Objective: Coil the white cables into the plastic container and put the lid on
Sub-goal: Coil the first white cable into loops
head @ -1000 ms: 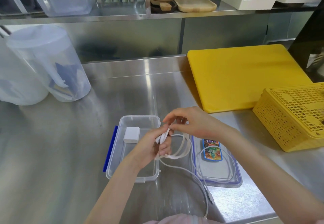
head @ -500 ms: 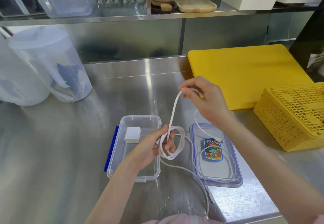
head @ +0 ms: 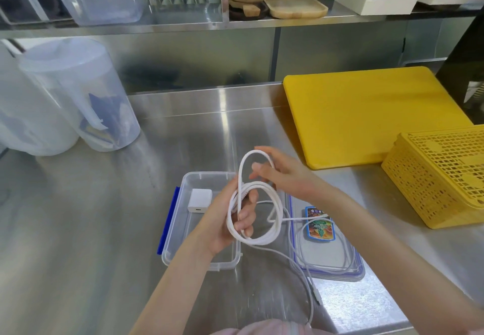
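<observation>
My left hand (head: pixel 230 219) grips a coil of thick white cable (head: pixel 258 239) above the right side of the clear plastic container (head: pixel 183 230). My right hand (head: pixel 280 174) pinches the top of a cable loop just above the coil. A white charger block (head: pixel 199 200) lies in the container's far end. To the right, the clear lid (head: pixel 337 269) with a blue seal and a colourful sticker lies flat, with a thinner white cable (head: pixel 303 277) trailing over it toward the table's front edge.
A yellow cutting board (head: pixel 366 114) lies at the back right, a yellow perforated basket (head: pixel 440 177) upside down at the right. Two translucent jugs (head: pixel 78 98) stand at the left. A shelf behind holds a clear box, wooden trays and white boxes.
My right hand has come back down from its raised position, bringing another loop of cable toward the coil in my left hand. The coil has grown by a turn.
</observation>
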A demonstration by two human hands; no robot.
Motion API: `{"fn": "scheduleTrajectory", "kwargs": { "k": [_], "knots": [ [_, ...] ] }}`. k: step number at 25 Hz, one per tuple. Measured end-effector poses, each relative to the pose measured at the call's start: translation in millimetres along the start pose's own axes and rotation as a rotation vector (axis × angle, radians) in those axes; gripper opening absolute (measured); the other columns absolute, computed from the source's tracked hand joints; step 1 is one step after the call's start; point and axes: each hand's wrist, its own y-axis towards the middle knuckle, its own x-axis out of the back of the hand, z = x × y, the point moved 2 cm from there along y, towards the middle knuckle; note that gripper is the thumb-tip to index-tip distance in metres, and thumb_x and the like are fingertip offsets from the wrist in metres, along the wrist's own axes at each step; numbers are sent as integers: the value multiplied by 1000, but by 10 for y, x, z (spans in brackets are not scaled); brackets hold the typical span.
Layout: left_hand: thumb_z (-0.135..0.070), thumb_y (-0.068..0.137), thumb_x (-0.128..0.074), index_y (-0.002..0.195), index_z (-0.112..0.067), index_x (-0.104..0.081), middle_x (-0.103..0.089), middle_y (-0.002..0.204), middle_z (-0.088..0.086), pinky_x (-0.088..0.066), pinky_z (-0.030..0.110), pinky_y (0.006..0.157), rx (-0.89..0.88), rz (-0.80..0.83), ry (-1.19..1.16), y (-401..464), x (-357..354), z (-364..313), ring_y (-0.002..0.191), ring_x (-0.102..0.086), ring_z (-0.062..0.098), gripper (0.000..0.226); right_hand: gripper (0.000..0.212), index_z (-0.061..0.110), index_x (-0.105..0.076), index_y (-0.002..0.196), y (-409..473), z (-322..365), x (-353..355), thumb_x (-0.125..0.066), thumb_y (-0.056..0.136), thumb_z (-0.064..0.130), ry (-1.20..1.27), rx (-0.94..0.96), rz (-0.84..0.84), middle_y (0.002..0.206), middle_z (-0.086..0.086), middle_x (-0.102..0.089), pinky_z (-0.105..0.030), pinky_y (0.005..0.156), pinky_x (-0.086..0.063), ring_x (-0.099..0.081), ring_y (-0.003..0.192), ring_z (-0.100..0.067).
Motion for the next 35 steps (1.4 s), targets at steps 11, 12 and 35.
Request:
{"fn": "scheduleTrajectory", "kwargs": {
  "k": [11,12,35],
  "knots": [
    [-51,94,-23,55,-10,-51,-42,32,-2,-35,15,34,23,-175,214,7,2,-93,26,-35,10,63,13,23,-57,94,-120,-139,-101,-60,84,30,44,-73,89,61,9,-62,-9,51,-45,-56,49,0],
    [-48,95,-25,65,-8,-52,-46,36,0,-38,17,36,7,-203,191,10,14,-98,29,-39,12,56,8,25,-57,88,-109,-156,-101,-62,83,28,11,-49,34,56,11,-59,-9,50,-44,-54,46,1],
    [-20,95,-44,77,-15,-59,-54,67,-8,-28,13,36,-231,-272,279,-57,95,-221,42,-36,4,24,14,26,-57,70,-102,-587,-71,-59,84,26,-190,-58,-110,66,2,-58,-23,61,-40,-47,61,-9]
  ]
}}
